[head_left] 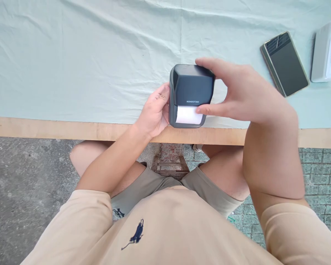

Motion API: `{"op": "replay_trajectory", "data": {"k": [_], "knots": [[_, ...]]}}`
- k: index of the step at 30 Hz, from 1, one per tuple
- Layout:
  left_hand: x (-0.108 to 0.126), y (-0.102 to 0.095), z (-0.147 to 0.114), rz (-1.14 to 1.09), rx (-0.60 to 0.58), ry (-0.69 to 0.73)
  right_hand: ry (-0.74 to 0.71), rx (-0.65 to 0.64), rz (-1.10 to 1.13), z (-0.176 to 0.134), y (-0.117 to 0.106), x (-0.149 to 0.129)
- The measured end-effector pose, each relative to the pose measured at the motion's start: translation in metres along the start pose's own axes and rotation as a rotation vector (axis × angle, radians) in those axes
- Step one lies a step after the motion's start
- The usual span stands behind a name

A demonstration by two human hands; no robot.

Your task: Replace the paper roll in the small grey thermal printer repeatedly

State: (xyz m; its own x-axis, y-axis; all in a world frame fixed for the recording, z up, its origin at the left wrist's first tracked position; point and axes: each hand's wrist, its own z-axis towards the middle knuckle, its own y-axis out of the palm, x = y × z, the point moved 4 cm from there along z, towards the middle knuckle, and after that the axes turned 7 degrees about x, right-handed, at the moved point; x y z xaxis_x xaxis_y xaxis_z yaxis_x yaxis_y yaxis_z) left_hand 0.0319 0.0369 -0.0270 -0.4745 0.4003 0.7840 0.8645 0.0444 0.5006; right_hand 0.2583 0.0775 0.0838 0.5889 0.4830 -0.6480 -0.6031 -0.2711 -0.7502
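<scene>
A dark grey label printer (pixel 194 88) marked NIIMBOT is held between both hands near the table's front edge. White label paper (pixel 186 115) shows at its lower front. My left hand (pixel 156 108) grips the printer's left side; some of its fingers are hidden behind it. My right hand (pixel 231 90) spans the right side, with the thumb on the label paper's right end and a finger at the printer's top right corner. The printer's underside is hidden.
A pale green cloth (pixel 99 62) covers the table, leaving a bare wooden edge (pixel 57 129) at the front. To the right lie a smartphone (pixel 288 64) and a white box (pixel 324 55) with blue characters. Below, a wooden stool (pixel 169 172) shows between my legs.
</scene>
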Motion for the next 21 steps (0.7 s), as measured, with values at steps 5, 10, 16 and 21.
{"op": "replay_trajectory", "data": {"k": [5, 10, 16, 21], "knots": [[0.0, -0.001, 0.003, -0.015, 0.008, 0.0, -0.065, 0.208, -0.112, 0.0, -0.007, -0.018], [-0.002, -0.002, 0.004, -0.024, 0.018, -0.026, -0.052, 0.824, -0.105, 0.002, -0.011, -0.034], [0.0, 0.003, 0.005, -0.064, -0.047, -0.064, -0.042, 0.528, -0.118, 0.01, 0.003, -0.031], [0.007, 0.008, -0.002, -0.03, -0.098, -0.056, 0.063, 0.249, -0.344, 0.002, 0.01, -0.018]]}}
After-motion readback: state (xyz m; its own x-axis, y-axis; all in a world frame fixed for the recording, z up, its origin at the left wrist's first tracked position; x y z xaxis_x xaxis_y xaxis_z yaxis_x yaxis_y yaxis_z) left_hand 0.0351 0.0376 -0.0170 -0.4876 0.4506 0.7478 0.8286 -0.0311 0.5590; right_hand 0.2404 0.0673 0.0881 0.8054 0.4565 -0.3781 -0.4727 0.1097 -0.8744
